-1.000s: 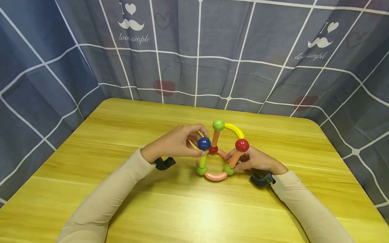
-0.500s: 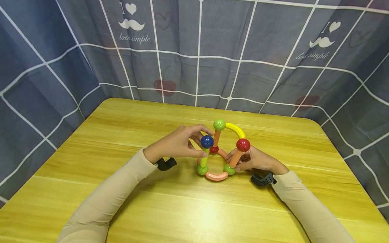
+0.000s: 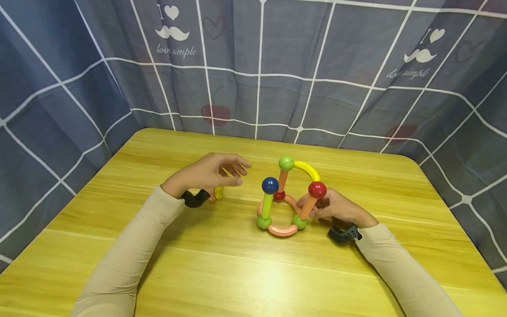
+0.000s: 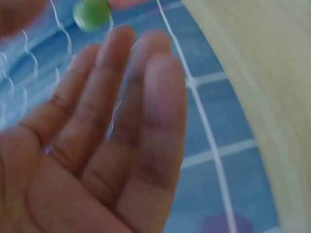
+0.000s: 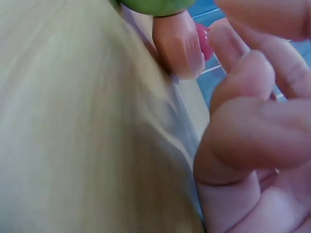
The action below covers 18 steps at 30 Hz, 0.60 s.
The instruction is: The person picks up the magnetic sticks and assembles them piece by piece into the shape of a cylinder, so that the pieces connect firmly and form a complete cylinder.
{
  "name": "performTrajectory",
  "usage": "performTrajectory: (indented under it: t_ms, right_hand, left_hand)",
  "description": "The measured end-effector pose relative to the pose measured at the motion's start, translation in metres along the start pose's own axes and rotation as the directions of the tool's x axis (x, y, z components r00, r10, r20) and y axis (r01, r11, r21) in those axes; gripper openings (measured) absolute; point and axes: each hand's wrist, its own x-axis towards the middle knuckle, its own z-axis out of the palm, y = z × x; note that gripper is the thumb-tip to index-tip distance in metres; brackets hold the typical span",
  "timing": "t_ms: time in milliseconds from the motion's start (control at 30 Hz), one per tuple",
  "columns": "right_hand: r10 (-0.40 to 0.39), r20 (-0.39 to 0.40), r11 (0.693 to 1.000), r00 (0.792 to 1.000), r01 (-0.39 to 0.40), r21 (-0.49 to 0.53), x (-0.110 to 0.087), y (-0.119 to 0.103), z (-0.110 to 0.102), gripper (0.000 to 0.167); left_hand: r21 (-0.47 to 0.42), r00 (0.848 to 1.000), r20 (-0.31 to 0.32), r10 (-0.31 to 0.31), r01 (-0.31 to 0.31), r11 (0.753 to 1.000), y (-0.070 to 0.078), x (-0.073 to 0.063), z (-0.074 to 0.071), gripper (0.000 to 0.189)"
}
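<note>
In the head view a frame of magnetic rods and balls stands on the table. Curved orange rods [image 3: 283, 230] join its base, with two green balls [image 3: 264, 222] in front. A blue ball [image 3: 270, 185] tops a yellow-green rod [image 3: 267, 206]; a red ball [image 3: 317, 190] tops an orange rod [image 3: 308, 207]. A curved yellow rod [image 3: 307, 170] runs to the upper green ball [image 3: 286, 163]. My left hand [image 3: 211, 171] hovers left of the frame, fingers spread, holding nothing. Close behind the orange rod, my right hand [image 3: 332, 208] keeps its fingers loosely bent; nothing shows between them.
Behind the left wrist, a small yellow piece [image 3: 218, 192] and a pinkish piece [image 3: 212, 195] are partly hidden on the wooden table [image 3: 222, 273]. A blue-grey checked curtain [image 3: 237, 97] surrounds the table at the back and sides.
My left hand has left the blue ball and moved left, uncovering the yellow-green rod. My right thumb has drawn slightly back from the orange rod; the frame stays standing.
</note>
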Motion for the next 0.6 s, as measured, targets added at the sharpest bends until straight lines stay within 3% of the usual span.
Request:
performTrajectory:
  t_ms: [167,300,433,600]
  right_hand:
    - [0.082,-0.105,0.996,0.991,-0.08,0.024,-0.003,-0.001,-0.001,0.02]
    - [0.162,-0.198,0.985,0.967,-0.147,0.086,-0.006,-0.004,-0.004,0.029]
    - [0.166,-0.212,0.982,0.963,-0.142,0.126,-0.004,-0.006,-0.005,0.024]
    - [0.127,-0.16,0.992,0.979,-0.125,0.021,0.003,-0.005,0.001,0.034]
  left_hand:
    - [0.059,0.99,-0.11,-0.091,0.098,0.993,-0.035,-0.015,-0.013,0.031]
    - [0.074,0.988,-0.098,-0.123,0.131,0.989,-0.049,-0.027,-0.008,0.033]
    - [0.046,0.992,0.026,-0.125,0.124,0.991,-0.038,-0.03,0.012,0.043]
    - [0.04,0.987,0.142,-0.077,0.072,0.997,-0.01,-0.024,0.048,0.055]
